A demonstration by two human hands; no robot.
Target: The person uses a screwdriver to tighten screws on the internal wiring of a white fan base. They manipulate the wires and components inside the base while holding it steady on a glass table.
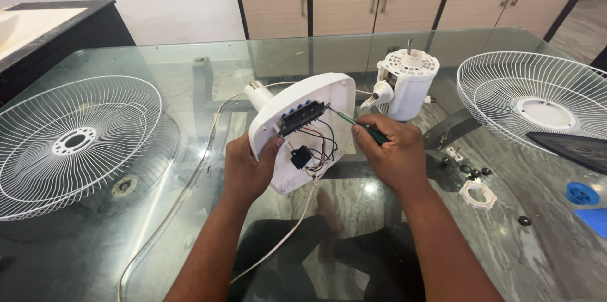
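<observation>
White fan base [303, 131] tilts between left hand [250, 166] and right hand [392, 150].

The table [158, 55] is glossy clear glass, mirroring the room. On it, the fan base [303, 131] at the centre is smooth white plastic with a slight sheen, its insulated wires [324, 144] dull. The screwdriver [354, 122] shows a thin metal shaft and what looks like a green plastic handle. At nine and three o'clock, the grilles [76, 141] are white-coated wire. The motor housing [408, 84] is matt white plastic.
</observation>
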